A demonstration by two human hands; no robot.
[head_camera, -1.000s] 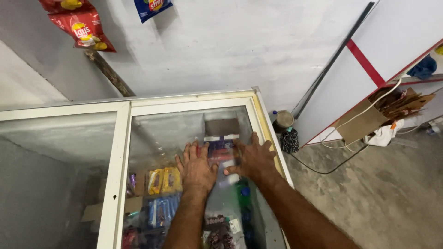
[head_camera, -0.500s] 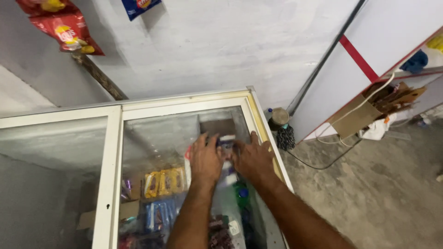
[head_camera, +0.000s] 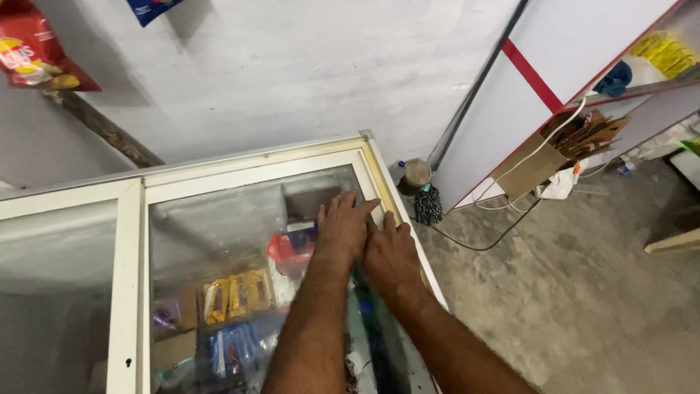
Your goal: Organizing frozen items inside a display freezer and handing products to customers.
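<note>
A chest freezer has a white-framed sliding glass lid (head_camera: 219, 219). My left hand (head_camera: 343, 228) lies flat on the glass near the lid's far right corner, fingers pointing away from me. Just to its right, touching it, my right hand (head_camera: 390, 254) rests palm down along the lid's right frame (head_camera: 379, 182). Neither hand holds anything. Through the glass I see yellow packets (head_camera: 237, 295), a red packet (head_camera: 286, 252) and blue packets (head_camera: 232, 350). My forearms hide the lid's near right part.
A second glass pane (head_camera: 58, 284) lies to the left. Snack bags, red (head_camera: 33, 51) and blue (head_camera: 149, 9), hang on the wall. On the concrete floor to the right are a small jar (head_camera: 417, 174), a dark brush (head_camera: 428, 206), a cable (head_camera: 481, 244) and a cardboard box (head_camera: 536, 164).
Both hands slid over the glass toward the far right corner and came together, from apart to touching. The view shifted slightly left.
</note>
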